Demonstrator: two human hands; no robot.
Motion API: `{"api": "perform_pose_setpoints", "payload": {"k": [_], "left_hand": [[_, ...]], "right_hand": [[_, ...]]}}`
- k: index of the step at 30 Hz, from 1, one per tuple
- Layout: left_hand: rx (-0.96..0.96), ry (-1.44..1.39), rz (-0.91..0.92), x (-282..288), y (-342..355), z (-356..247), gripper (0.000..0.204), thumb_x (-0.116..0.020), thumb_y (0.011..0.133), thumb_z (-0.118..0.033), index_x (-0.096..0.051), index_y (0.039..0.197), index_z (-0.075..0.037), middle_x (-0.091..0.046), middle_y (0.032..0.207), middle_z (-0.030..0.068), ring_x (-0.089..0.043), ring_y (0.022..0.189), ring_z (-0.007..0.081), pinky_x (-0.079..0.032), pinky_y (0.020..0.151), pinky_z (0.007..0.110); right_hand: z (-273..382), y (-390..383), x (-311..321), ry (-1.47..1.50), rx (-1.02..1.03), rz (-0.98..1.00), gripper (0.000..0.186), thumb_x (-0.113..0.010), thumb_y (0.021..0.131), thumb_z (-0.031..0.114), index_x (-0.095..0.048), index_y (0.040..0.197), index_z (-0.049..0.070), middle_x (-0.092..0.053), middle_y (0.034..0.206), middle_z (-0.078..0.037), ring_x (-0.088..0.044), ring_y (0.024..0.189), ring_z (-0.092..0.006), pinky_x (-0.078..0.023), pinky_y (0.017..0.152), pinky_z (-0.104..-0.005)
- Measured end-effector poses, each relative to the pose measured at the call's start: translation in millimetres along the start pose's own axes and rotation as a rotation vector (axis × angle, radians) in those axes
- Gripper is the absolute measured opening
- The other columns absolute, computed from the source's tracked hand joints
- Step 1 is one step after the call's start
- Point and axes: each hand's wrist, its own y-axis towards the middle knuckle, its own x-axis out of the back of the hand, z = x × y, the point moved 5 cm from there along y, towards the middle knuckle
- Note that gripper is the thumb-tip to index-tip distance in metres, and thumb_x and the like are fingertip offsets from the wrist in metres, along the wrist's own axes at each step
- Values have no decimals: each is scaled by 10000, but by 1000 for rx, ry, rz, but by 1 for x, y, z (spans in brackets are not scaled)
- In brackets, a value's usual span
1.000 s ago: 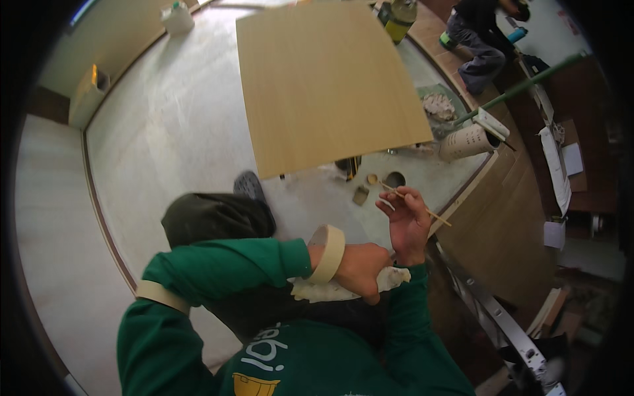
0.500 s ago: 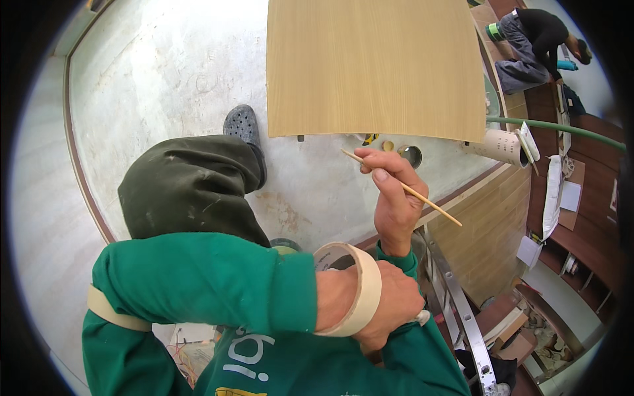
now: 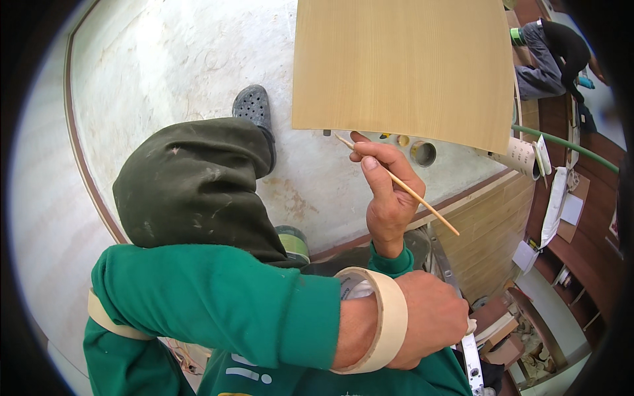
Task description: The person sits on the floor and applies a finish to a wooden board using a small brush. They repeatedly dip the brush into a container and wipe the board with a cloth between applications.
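In my right hand (image 3: 391, 198) I hold a thin wooden stick (image 3: 426, 202) with a pointed tip, pinched between thumb and fingers. Its tip is close to the front edge of a wood-grained panel (image 3: 403, 66). My left forearm crosses my body, and my left hand (image 3: 432, 320) is closed, back upward. A small whitish bit (image 3: 471, 325) shows beyond its knuckles; the rest of what it grips is hidden. Around my left wrist hangs a roll of cream masking tape (image 3: 391, 323). Another cream ring (image 3: 112, 320) sits around my upper left sleeve.
An open can (image 3: 422, 153) and a small round yellowish item (image 3: 403, 140) stand on the floor beside the panel's front edge. A metal ladder (image 3: 472, 363) is at lower right. Farther right are a green hose (image 3: 568, 142), dark red shelving and a crouching co-worker (image 3: 558, 59).
My left hand has shifted right and slightly down with the tape roll. The panel and cans appear farther right in view. My right hand still holds the stick, its tip now nearer the panel's edge.
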Motion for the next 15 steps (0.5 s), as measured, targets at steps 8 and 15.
{"api": "perform_pose_setpoints", "payload": {"k": [8,15], "left_hand": [[-25,38,11,0,1,-3,277,-712,697,-39,-577,910,77,-615,792,185,-664,711,340,-536,614,425],[-46,87,31,-3,4,-1,295,-733,693,-53,-588,917,74,-636,813,188,-678,736,342,-533,610,424]], "right_hand": [[-1,-3,-14,-151,74,46,199,-585,955,28,-724,1080,-40,-711,896,-121,-683,1051,-266,-489,1044,-433],[-1,-3,-11,-189,97,39,200,-591,966,43,-732,1090,-26,-719,886,-125,-678,1088,-285,-477,1045,-423]]}}
